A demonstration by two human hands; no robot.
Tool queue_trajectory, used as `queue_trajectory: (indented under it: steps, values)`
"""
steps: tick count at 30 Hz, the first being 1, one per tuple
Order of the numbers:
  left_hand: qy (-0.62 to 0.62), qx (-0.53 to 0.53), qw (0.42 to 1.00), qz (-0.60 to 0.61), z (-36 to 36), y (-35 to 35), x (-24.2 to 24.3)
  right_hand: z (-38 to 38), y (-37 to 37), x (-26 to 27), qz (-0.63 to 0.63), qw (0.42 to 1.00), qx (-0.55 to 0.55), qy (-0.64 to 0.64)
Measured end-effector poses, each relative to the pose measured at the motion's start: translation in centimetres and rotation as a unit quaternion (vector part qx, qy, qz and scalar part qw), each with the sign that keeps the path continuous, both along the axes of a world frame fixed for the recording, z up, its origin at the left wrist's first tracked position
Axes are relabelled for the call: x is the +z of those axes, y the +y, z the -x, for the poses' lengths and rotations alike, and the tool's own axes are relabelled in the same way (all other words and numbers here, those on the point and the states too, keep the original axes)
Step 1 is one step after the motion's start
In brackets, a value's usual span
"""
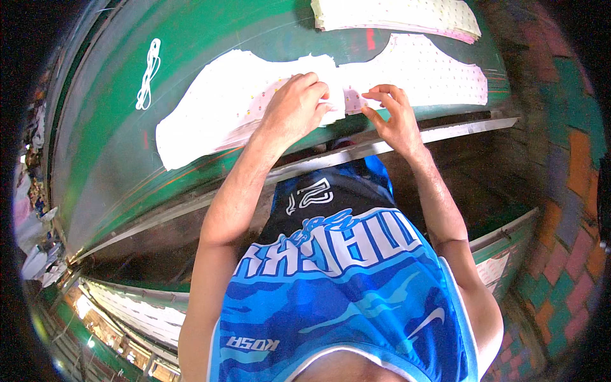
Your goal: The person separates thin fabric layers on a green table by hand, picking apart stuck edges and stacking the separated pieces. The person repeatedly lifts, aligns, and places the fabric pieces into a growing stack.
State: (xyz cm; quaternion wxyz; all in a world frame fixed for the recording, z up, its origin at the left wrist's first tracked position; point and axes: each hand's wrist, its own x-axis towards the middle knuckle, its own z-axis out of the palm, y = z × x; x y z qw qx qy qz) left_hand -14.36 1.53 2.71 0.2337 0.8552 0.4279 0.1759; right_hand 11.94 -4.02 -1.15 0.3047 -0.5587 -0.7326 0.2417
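Observation:
A stack of white cut fabric pieces with small printed dots (215,100) lies on the green table at left centre. My left hand (298,102) rests on the stack's right end, fingers bent and thumb pointing right; whether it pinches a layer cannot be told. Beside it, a pale pink dotted fabric piece (425,71) spreads to the right, its narrow end meeting the stack. My right hand (389,107) is over that narrow end, with thumb and fingers apart and nothing seen between them.
Another stack of dotted fabric pieces (396,19) lies at the table's far side. A looped white cord (149,74) is on the green tabletop (110,124) at left. The table's metal edge (191,203) runs before my body. Patterned paving (558,229) shows at right.

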Motion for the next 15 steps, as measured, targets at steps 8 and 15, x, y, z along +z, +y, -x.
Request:
queue_trajectory:
  steps: [8,15]
  values:
    - [-0.038,-0.012,0.998,0.041,2.3,0.4,-0.3,3.7,2.0,0.6,-0.059,0.986,0.122,0.096]
    - [-0.159,0.100,0.950,0.248,4.6,1.2,-1.6,4.7,3.6,-0.6,-0.070,0.977,0.197,0.046]
